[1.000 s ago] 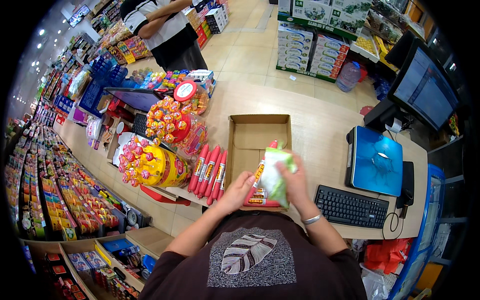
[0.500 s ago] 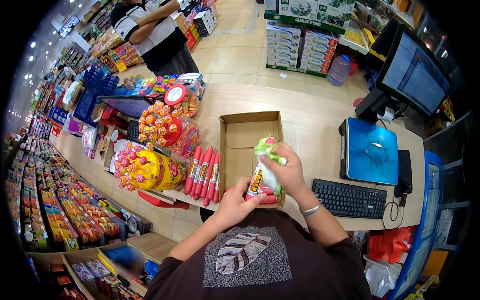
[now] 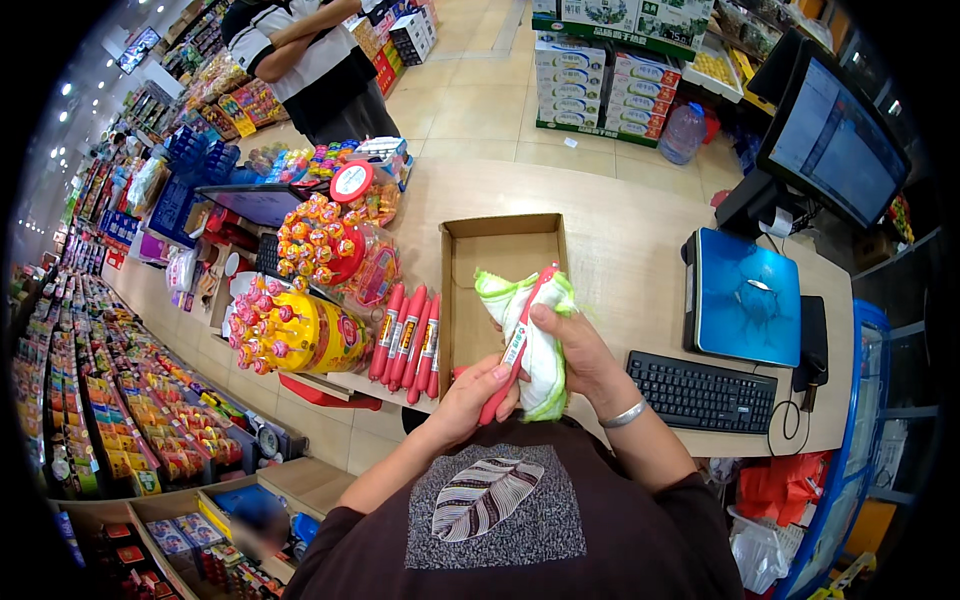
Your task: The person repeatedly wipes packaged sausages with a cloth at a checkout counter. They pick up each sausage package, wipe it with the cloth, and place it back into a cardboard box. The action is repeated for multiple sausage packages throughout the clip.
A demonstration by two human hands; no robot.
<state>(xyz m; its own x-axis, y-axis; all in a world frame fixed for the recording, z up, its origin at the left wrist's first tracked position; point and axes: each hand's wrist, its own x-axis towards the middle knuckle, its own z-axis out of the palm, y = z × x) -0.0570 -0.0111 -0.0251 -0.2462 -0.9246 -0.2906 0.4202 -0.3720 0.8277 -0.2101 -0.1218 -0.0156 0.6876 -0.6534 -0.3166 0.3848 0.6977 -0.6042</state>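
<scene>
A red-wrapped sausage (image 3: 519, 340) slants upward in front of me, over the near part of an open cardboard box (image 3: 502, 227). My left hand (image 3: 470, 400) is closed round its lower end, thumb on the wrapper. My right hand (image 3: 583, 355) grips a white cloth with green edges (image 3: 546, 378), which lies spread beneath and beside the sausage, and its thumb rests near the sausage's upper part. Left of the box, several more red sausages (image 3: 405, 345) lie side by side on the counter. The hands and cloth hide the near end of the box.
Lollipop tubs (image 3: 325, 335) crowd the counter's left side. To the right are a black keyboard (image 3: 700, 393), a blue-topped device (image 3: 745, 295) and a monitor (image 3: 835, 150). Across the counter (image 3: 610, 240) stands a person (image 3: 310, 70) with folded arms.
The cloth, bunched round the sausage's upper end before, now lies opened out along it. The sausage has turned, showing a different side, and my right hand has moved slightly down and right.
</scene>
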